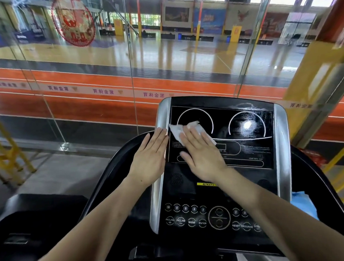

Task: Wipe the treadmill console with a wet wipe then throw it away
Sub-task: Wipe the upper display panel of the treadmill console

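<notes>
The wet wipe (179, 133), limp and light (likely slick), suits the right hand (201, 152) pressing it flat, fingers straight, on the console (246, 146).

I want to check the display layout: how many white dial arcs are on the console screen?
2. The left dial arc is on the screen's left half, partly covered by the wet wipe; the right dial arc is on the right half, uncovered.

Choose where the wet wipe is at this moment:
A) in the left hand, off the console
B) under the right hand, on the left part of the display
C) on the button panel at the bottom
B: the right hand presses the wet wipe flat on the display, over its left dial.
</notes>
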The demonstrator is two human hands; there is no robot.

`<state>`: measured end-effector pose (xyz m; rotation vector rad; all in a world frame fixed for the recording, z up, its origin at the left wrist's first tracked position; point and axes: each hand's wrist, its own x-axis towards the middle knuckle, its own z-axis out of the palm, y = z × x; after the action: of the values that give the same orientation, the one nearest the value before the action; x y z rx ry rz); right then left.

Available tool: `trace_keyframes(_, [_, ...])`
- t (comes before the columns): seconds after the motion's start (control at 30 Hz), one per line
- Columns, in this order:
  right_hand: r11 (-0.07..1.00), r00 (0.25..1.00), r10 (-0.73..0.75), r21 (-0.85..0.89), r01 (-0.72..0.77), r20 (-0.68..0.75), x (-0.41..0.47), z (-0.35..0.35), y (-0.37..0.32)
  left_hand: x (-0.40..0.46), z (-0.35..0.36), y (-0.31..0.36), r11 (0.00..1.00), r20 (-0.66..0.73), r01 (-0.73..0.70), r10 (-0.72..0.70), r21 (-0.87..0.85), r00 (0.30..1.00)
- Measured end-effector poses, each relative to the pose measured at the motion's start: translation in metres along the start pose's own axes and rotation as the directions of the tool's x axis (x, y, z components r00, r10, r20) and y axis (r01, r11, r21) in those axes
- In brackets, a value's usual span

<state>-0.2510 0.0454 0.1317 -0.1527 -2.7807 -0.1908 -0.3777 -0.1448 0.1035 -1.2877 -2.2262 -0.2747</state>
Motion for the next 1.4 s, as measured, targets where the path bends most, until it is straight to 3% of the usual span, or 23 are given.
trace_keyframes(0.13, [0.994,0.995,-0.097,-0.047,0.098,0.022,-0.017,0.007,0.003,-0.002,0.001,-0.005,1.0,0.014,-0.008,0.008,0.011,1.0])
trace_keyframes(0.27, [1.0,1.0,-0.01,-0.02,0.011,0.015,0.056,-0.019,0.0,-0.001,-0.001,-0.004,1.0,0.022,-0.011,0.012,-0.015,1.0])
trace_keyframes(0.37, [0.999,0.999,0.035,-0.002,-0.035,0.007,0.063,-0.015,-0.007,-0.006,-0.004,-0.006,1.0,0.009,-0.006,0.006,-0.012,1.0])
trace_keyframes(0.53, [0.993,0.993,-0.12,-0.007,0.12,0.009,-0.016,0.013,-0.022,-0.012,-0.004,-0.009,0.999,0.008,-0.017,0.017,-0.03,1.0])
trace_keyframes(0.6, [0.988,0.989,-0.15,-0.027,0.15,0.01,-0.006,0.011,-0.015,-0.011,-0.004,-0.009,0.999,0.005,-0.015,0.015,-0.036,1.0])
trace_keyframes(0.8, [0.999,0.999,-0.002,-0.039,0.001,-0.036,0.078,-0.022,0.004,-0.01,-0.007,-0.009,0.998,0.031,-0.018,0.02,-0.059,0.999])
trace_keyframes(1.13, [0.991,0.991,-0.133,0.034,0.132,0.012,-0.042,0.033,-0.028,-0.011,-0.006,-0.008,0.997,0.047,-0.014,0.017,-0.08,0.999])
trace_keyframes(1.23, [0.988,0.987,-0.155,-0.012,0.156,0.043,-0.035,0.028,-0.019,-0.013,-0.01,-0.006,0.997,0.054,-0.016,0.021,-0.079,0.998])
trace_keyframes(1.4, [1.0,1.0,-0.015,0.021,0.016,-0.013,0.017,0.003,-0.021,-0.016,-0.016,-0.002,0.997,0.052,-0.013,0.018,-0.08,0.999])
